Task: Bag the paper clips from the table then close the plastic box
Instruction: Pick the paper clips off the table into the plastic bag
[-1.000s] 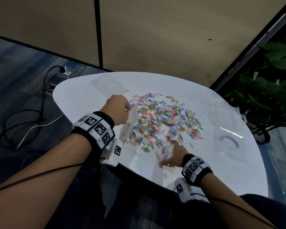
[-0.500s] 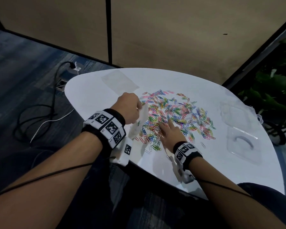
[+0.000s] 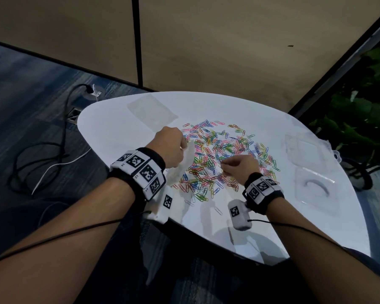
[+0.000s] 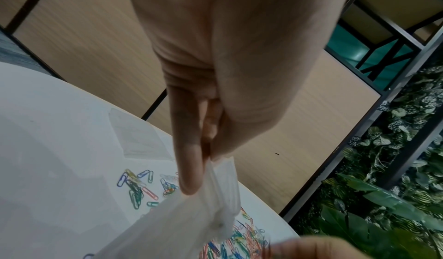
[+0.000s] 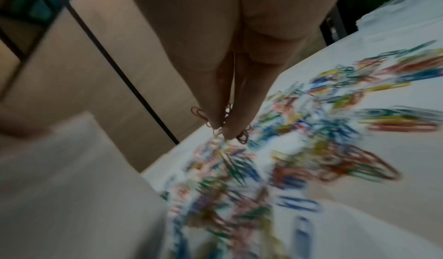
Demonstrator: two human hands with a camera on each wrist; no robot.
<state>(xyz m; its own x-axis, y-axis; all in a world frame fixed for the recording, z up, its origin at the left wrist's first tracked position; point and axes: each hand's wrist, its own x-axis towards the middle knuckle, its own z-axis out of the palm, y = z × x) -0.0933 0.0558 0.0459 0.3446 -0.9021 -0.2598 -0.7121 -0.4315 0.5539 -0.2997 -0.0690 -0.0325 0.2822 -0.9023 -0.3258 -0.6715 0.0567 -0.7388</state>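
Observation:
A heap of coloured paper clips (image 3: pixel 219 154) is spread over the middle of the white table (image 3: pixel 110 128). My left hand (image 3: pixel 171 150) pinches the top edge of a small clear plastic bag (image 3: pixel 184 165) at the heap's left side; the left wrist view shows the bag (image 4: pixel 191 212) hanging from finger and thumb. My right hand (image 3: pixel 239 167) is over the heap's near side, its fingertips (image 5: pixel 223 128) pinched on a few reddish clips (image 5: pixel 199 113), just right of the bag. The clear plastic box (image 3: pixel 314 187) lies open at the table's right.
A second flat clear bag (image 3: pixel 151 110) lies at the table's far left. A few stray clips (image 3: pixel 217 210) sit near the front edge. Cables (image 3: pixel 42 159) trail on the carpet to the left. Green plants (image 3: pixel 364 119) stand beyond the table's right edge.
My right hand went from flat on the table's near edge into the heap, then closed its fingertips on some clips and lifted towards the bag. The left hand kept holding the bag.

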